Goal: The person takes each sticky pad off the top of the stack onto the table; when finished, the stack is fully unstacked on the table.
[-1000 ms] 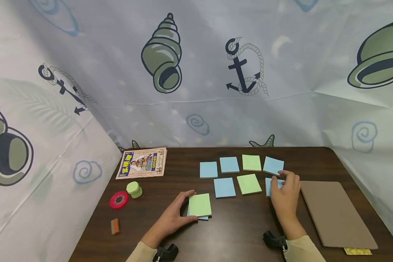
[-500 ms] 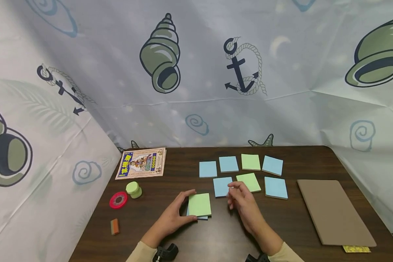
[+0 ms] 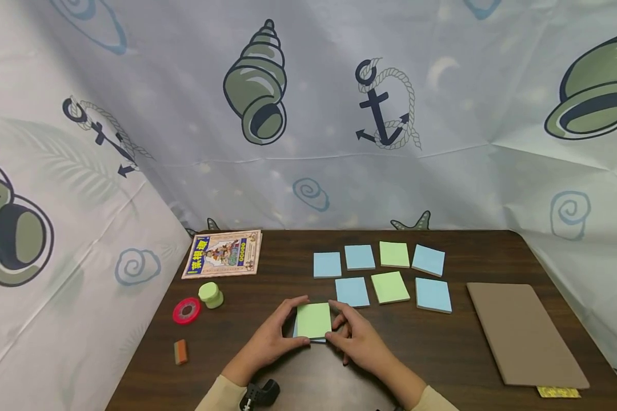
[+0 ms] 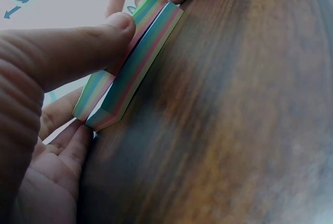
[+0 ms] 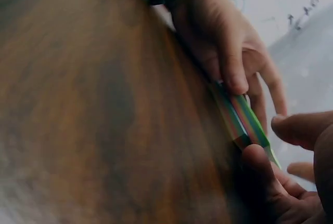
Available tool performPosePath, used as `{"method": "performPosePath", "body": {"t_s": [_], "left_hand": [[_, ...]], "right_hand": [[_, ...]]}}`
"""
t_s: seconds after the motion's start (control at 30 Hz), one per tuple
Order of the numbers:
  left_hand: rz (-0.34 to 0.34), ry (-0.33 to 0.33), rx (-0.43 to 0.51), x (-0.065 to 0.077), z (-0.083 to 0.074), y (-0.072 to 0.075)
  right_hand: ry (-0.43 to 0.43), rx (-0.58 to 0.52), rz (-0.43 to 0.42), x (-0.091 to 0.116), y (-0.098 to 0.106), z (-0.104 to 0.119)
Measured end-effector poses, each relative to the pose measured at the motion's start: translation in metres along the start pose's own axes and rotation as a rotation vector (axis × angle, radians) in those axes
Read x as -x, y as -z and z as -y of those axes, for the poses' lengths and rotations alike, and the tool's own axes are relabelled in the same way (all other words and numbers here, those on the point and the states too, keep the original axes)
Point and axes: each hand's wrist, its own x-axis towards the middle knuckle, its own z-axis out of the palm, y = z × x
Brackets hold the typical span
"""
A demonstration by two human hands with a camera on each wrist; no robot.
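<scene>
A light green sticky note pad lies on top of a blue sticky note pad, slightly out of line with it, on the table. Striped coloured edges of both pads show in the left wrist view. My left hand holds the pair from the left, thumb against the green pad's near edge, fingers at the far side. From the right, my right hand holds the green pad, thumb at its near corner and forefinger at the far corner. Behind them lie two rows of blue and green pads.
A brown board lies at the right, a yellow packet poking from under it. At the left are a booklet, a green round container, a red tape roll and an orange-and-grey eraser.
My right hand has moved left from a blue pad at the right of the rows to the stacked pads' right side. My left hand has stayed on the stack.
</scene>
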Motion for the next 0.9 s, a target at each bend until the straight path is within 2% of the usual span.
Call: {"method": "performPosePath", "body": {"t_s": [0.1, 0.43, 0.63, 0.9], "left_hand": [[0.005, -0.012, -0.004, -0.0009, 0.001, 0.0003], [0.004, -0.006, -0.025, -0.0007, -0.0001, 0.0006], [-0.005, 0.018, -0.031, -0.0009, 0.0, 0.001], [0.0, 0.012, -0.022, -0.0015, 0.0011, -0.0005]], "right_hand": [[-0.001, 0.056, -0.006, 0.0001, -0.0018, 0.0018], [0.0, 0.114, -0.024, -0.0005, -0.0028, 0.0012], [0.039, 0.087, -0.039, -0.0021, -0.003, 0.0007], [-0.003, 0.075, -0.032, -0.0007, -0.0022, 0.0036]]}}
